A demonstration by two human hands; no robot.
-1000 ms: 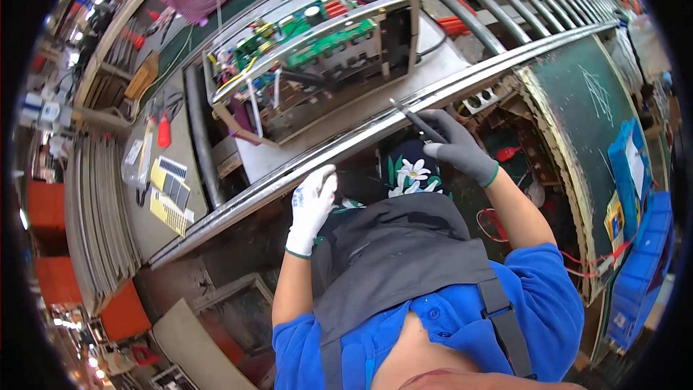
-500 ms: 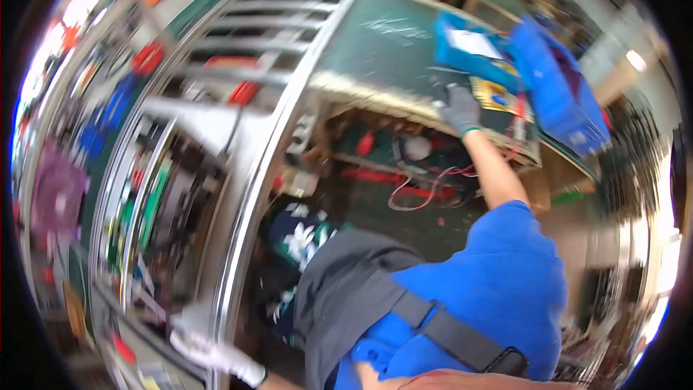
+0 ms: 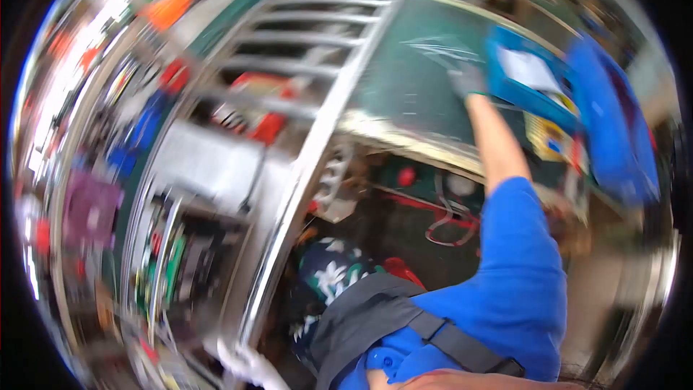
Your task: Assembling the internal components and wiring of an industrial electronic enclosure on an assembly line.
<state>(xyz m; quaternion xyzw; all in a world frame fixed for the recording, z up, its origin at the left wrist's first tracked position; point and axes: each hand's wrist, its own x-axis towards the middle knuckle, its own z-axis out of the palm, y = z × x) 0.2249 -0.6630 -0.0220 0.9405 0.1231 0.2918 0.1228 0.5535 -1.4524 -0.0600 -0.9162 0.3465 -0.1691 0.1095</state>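
Observation:
My right hand (image 3: 468, 78), in a grey glove, reaches forward over the green worktop (image 3: 404, 58). Its fingertips meet some clear, wrinkled plastic film (image 3: 440, 49) on that surface; blur hides whether they grip it. Low on the left, my left hand (image 3: 249, 365) wears a white glove and is beside the lower end of the metal rail (image 3: 289, 220). Its fingers are smeared by motion, and I cannot make out anything held in it.
Right of my right hand lie a light-blue tray (image 3: 530, 94) with white paper and a taller blue bin (image 3: 613, 123). A roller conveyor (image 3: 307, 40) runs along the left of the worktop. Red cables (image 3: 451, 235) hang below it.
My right hand has moved from beside the light-blue tray, forward and left to the clear plastic. The whole view has shifted; my left hand is still low by the rail.

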